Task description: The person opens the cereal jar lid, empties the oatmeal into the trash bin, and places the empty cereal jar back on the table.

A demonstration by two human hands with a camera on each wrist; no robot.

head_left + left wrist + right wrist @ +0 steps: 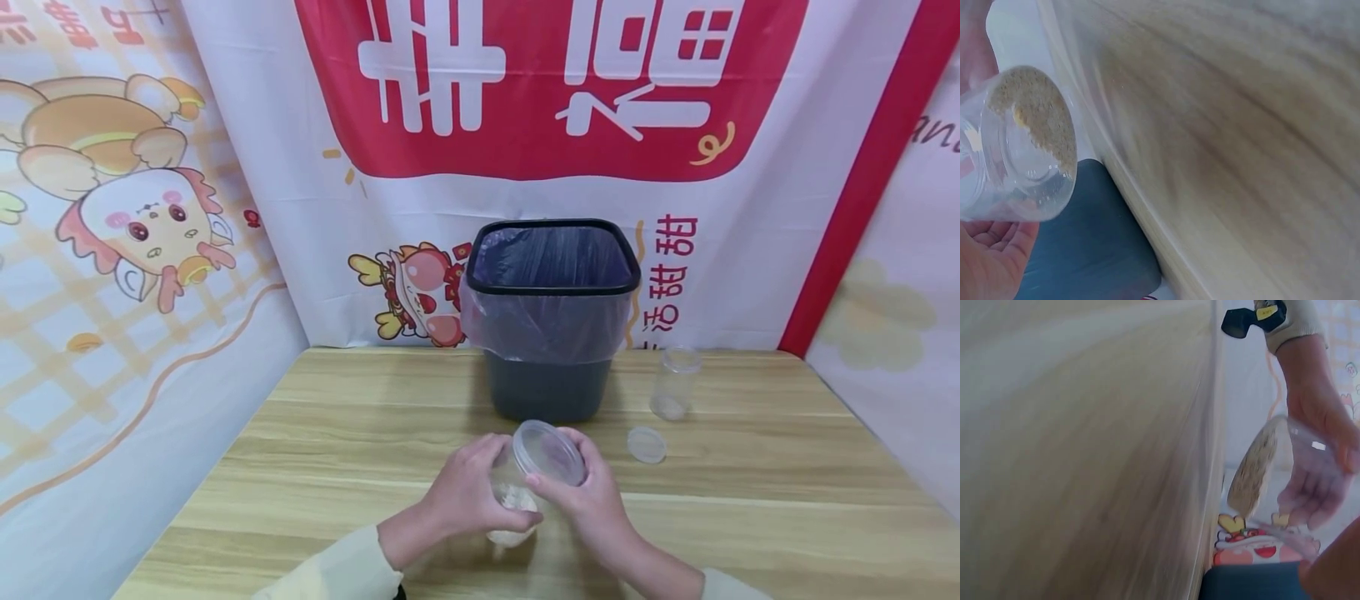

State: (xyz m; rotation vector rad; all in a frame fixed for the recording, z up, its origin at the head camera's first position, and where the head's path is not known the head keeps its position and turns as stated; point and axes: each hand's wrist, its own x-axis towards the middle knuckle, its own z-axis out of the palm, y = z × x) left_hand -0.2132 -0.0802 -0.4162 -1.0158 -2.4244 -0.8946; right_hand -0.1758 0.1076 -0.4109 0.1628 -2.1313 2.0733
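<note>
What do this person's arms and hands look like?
The left hand and right hand are bare. The left sleeve and right sleeve are pale cream. Beside the left cuff is a dark wrist attachment with a small yellow patch.

Left wrist view, jar cropped, bin cropped

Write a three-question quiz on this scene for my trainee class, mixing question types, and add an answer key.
1. Which hand is wrapped around the body of the clear jar with grainy contents?
2. True or false: the loose lid lies on the table, nearer the person than the second jar.
3. What lines the bin?
A) a cloth
B) a plastic bag
C) newspaper

Key: 1. The left hand. 2. True. 3. B.
</note>
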